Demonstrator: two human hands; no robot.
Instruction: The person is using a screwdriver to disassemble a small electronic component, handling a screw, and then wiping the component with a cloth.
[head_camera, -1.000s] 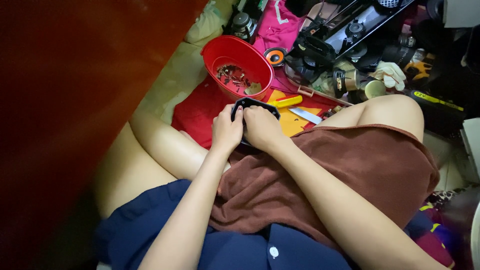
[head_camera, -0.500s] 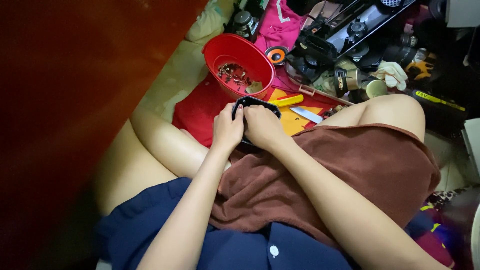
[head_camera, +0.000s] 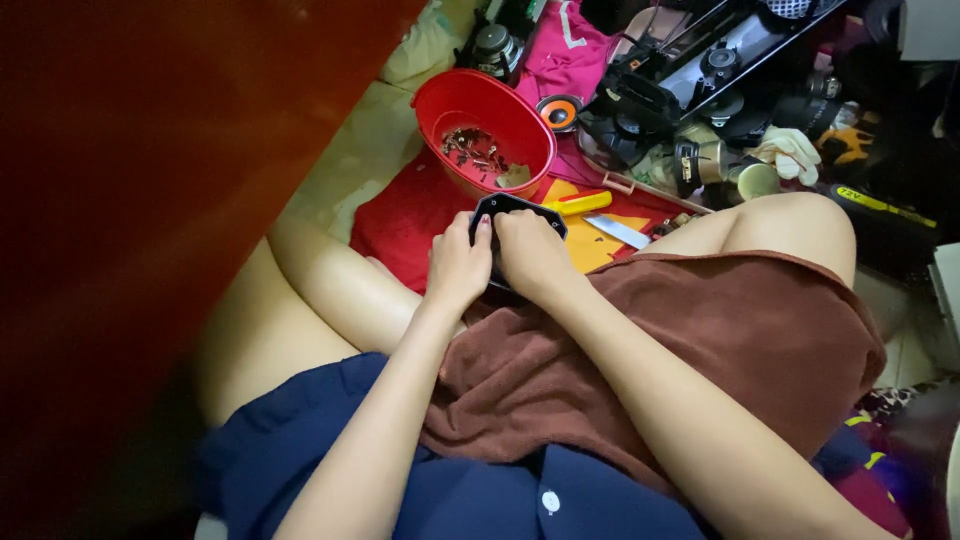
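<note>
Both my hands hold a small black angular part (head_camera: 512, 207) just past my knees, over a brown towel (head_camera: 690, 350) on my lap. My left hand (head_camera: 458, 266) grips its left side with fingers curled over the edge. My right hand (head_camera: 533, 254) covers its right side and most of its top. Only the part's far rim shows above my fingers. Beyond it stands a red plastic bowl (head_camera: 452, 104) with several small screws and bits (head_camera: 472, 152) inside.
A red cloth (head_camera: 400, 222) lies on the floor under the bowl. A yellow-handled tool (head_camera: 578, 203) and a blade (head_camera: 618, 232) rest on a yellow sheet. Black speaker parts (head_camera: 700, 75), an orange-ringed speaker (head_camera: 560, 111) and pink fabric crowd the back right. A dark red-brown panel (head_camera: 150, 150) fills the left.
My hands shifted very slightly on the black part; nothing else has visibly moved.
</note>
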